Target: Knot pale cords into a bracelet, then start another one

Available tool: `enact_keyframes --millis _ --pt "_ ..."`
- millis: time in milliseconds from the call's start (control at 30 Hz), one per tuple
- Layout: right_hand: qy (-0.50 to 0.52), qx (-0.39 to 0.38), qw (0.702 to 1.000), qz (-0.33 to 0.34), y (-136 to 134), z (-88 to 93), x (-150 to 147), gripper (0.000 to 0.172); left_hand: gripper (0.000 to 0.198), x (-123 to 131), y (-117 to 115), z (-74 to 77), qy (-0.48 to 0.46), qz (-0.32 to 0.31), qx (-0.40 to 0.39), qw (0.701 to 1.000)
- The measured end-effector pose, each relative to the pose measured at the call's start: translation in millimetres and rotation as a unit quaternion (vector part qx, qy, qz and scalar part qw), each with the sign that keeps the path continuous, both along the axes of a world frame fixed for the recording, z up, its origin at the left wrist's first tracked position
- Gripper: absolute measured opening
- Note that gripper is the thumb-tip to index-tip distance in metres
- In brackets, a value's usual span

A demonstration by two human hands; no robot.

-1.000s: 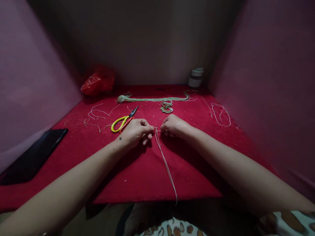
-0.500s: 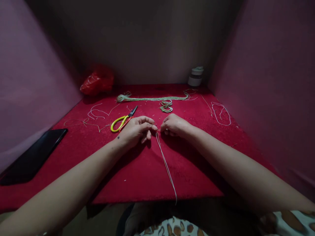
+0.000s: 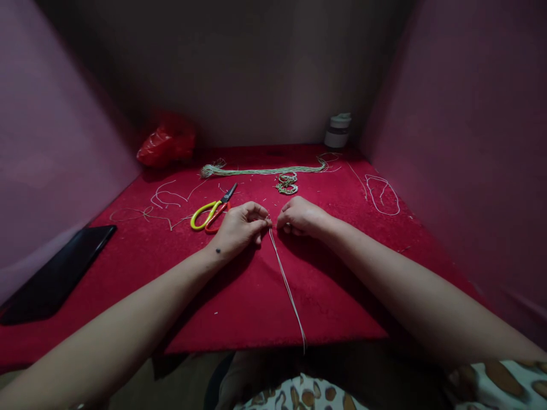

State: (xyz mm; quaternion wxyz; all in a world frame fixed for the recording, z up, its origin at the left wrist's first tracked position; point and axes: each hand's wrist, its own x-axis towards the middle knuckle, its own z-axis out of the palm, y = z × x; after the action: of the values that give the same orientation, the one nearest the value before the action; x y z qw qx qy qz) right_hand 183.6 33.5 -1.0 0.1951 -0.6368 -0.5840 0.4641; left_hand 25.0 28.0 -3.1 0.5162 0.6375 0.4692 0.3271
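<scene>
Thin pale cords [image 3: 285, 277] run from between my hands down over the front edge of the red table. My left hand [image 3: 244, 226] is closed, its thumb and fingertips pinching the cords near their upper end. Just to the right, my right hand [image 3: 300, 216] is also closed, and a short bit of cord shows at its fingertips across a small gap. Beyond my left hand lie scissors [image 3: 204, 215] with one yellow and one red handle. Small knotted cord loops [image 3: 288, 184] rest behind the hands.
A long bundle of pale green cords [image 3: 265, 171] lies across the back. Behind it are a red plastic bag [image 3: 167, 142] and a white-lidded jar [image 3: 338, 131]. Loose cord [image 3: 383, 195] lies at right, and a black flat object [image 3: 60, 273] at left.
My left hand has turned a little and its fingers have drawn together on the cords. More of the scissors' red handle shows. My right hand has hardly moved.
</scene>
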Motion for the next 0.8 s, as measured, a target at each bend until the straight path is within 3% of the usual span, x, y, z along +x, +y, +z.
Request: enact_keyframes --millis 300,800 --pt "-0.022 0.009 1.000 0.002 -4.1 4.8 -1.4 0.015 0.016 -1.8 3.1 -13.3 0.031 0.012 0.053 0.998" --pt "-0.015 0.012 1.000 0.014 -5.0 6.5 -0.3 0.016 0.016 -1.7 2.3 -15.1 0.157 0.005 0.134 0.978"
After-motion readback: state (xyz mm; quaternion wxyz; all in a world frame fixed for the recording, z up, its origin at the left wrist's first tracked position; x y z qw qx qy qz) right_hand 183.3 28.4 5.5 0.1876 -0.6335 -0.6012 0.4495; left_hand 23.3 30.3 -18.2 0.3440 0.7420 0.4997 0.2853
